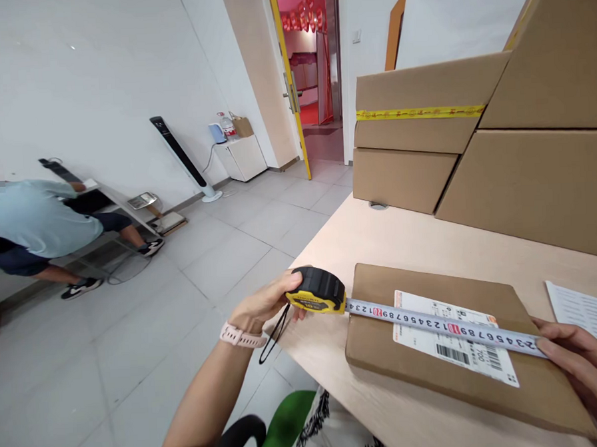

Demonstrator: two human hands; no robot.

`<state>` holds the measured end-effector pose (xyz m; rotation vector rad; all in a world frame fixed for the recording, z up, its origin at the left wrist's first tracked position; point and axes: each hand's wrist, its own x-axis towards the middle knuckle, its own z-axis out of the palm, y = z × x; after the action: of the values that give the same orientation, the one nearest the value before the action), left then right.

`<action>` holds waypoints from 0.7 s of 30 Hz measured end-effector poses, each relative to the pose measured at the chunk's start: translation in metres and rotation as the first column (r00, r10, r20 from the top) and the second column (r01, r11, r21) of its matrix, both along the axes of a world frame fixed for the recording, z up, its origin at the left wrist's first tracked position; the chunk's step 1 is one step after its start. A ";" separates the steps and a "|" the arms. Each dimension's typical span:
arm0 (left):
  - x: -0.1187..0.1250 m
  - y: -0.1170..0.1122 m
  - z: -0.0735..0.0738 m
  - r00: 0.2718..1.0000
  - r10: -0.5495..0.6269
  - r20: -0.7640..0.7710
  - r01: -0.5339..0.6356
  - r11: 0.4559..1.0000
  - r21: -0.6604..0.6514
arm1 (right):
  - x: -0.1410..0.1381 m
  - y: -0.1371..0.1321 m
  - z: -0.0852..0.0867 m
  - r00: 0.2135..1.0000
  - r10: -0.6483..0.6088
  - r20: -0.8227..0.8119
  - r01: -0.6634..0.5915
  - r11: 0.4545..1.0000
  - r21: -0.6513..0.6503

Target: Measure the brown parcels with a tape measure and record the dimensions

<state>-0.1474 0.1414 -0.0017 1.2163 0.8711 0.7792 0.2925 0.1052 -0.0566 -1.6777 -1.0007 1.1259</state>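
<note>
While left hand (263, 307) clasps the tape case (319, 290) and right hand (589, 368) pinches the blade (434, 322) end across the box (380, 356), measuring seems underway; a reading needs it taut.

Illumination bright, even and diffuse; source not visible. Soft shadows only beneath the flat parcel (435, 350) on the surface (410, 244). Focus sharp throughout. Wide-angle distortion tilts verticals and stretches edges. Doorway (314, 56) strongly red-tinted.

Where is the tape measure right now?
Lower centre of the head view: the tape measure sits in the left hand beside the flat parcel, its blade stretched across to the right hand.
</note>
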 end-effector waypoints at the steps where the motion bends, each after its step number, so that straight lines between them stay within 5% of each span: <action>1: 0.000 -0.001 0.002 1.000 -0.009 -0.001 0.009 1.000 0.001 | 0.001 0.000 -0.001 1.000 0.004 0.006 -0.004 1.000 -0.001; 5: 0.002 -0.002 0.007 1.000 -0.028 -0.005 0.028 0.999 -0.015 | 0.006 0.002 -0.005 1.000 0.007 0.030 -0.006 1.000 -0.009; 12: 0.003 0.003 -0.010 0.999 0.035 0.009 -0.035 0.999 -0.041 | 0.006 0.002 -0.003 0.999 0.012 -0.040 -0.013 0.999 -0.039; 21: -0.001 0.004 -0.014 1.000 0.024 -0.001 -0.024 0.998 -0.063 | 0.004 0.001 -0.003 0.999 0.004 -0.036 -0.005 0.999 -0.042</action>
<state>-0.1480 0.1456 -0.0159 1.1525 0.9051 0.7656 0.2965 0.1062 -0.0600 -1.6835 -0.9648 1.1838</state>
